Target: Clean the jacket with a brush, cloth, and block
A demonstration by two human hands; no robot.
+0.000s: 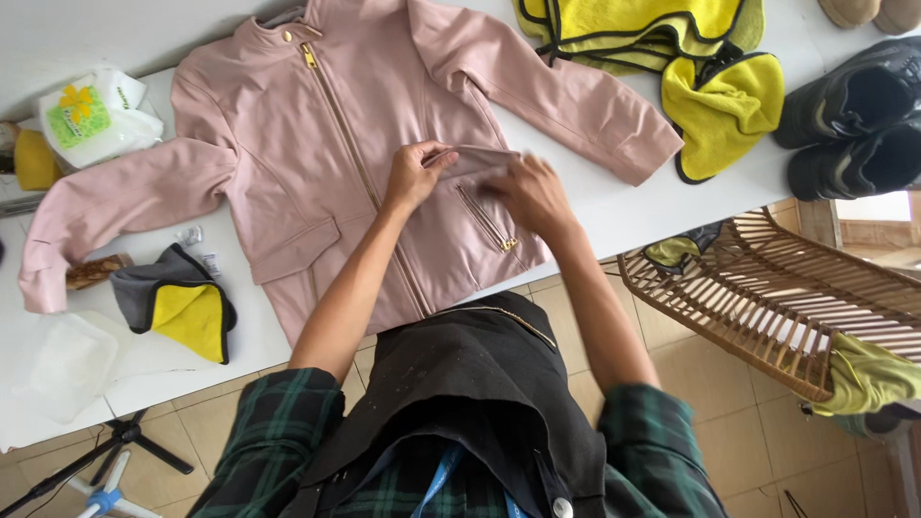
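While both hands (475,182) pinch it — pink jacket (317,144) (zipped) lies flat

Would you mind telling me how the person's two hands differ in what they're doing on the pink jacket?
The left hand pinches a fold of the pink jacket with curled fingers; the right hand lies flatter, palm down. The left looks sharp, the right blurred. The right sits nearer the gold pocket zip. Both rest on the jacket's front.

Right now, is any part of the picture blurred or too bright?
In the head view the right hand is smeared by motion blur, while the left hand and the pink jacket look sharp; the white table is pale, nearly washed out, at the lower left; shadows are soft.
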